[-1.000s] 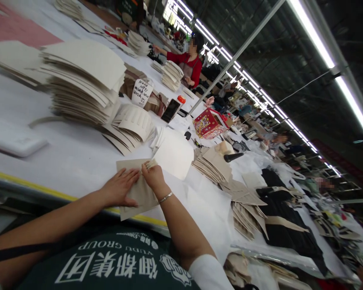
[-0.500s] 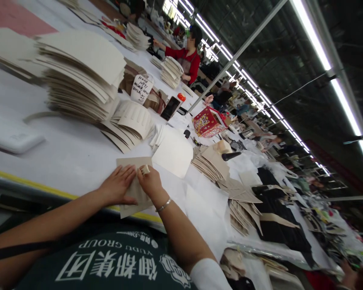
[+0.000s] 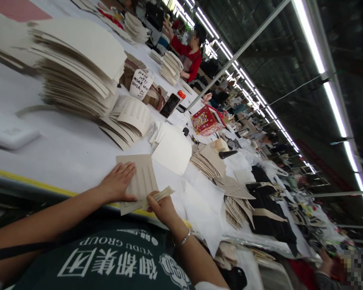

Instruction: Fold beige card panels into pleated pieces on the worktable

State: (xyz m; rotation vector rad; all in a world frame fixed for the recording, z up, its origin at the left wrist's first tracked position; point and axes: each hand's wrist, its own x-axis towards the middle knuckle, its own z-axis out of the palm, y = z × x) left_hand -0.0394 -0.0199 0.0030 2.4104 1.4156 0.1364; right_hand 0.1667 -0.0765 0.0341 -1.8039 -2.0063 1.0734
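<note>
A beige panel [image 3: 142, 173] with faint raised ridges lies at the table's near edge. My left hand [image 3: 118, 183] rests flat on its left part, fingers spread. At the panel's lower right corner, my right hand [image 3: 163, 207] is closed round a small pale strip [image 3: 163, 194], which sticks out past the thumb to the upper right. A fan of white pieces [image 3: 172, 148] lies just beyond the panel. Left of that are ridged cream pieces [image 3: 133, 117] and a tall stack of cream panels [image 3: 75, 60].
Beige panels [image 3: 208, 161] are fanned out on the right, near a dark-handled tool [image 3: 228, 154]. Farther back are a phone [image 3: 170, 105], a red box [image 3: 207, 120] and a handwritten tag [image 3: 141, 84]. A person in red [image 3: 187, 56] stands across the table.
My right hand has moved down and right, from the panel's upper middle to its lower right corner, with more of the strip showing. My left hand stays put. The person in red has raised an arm.
</note>
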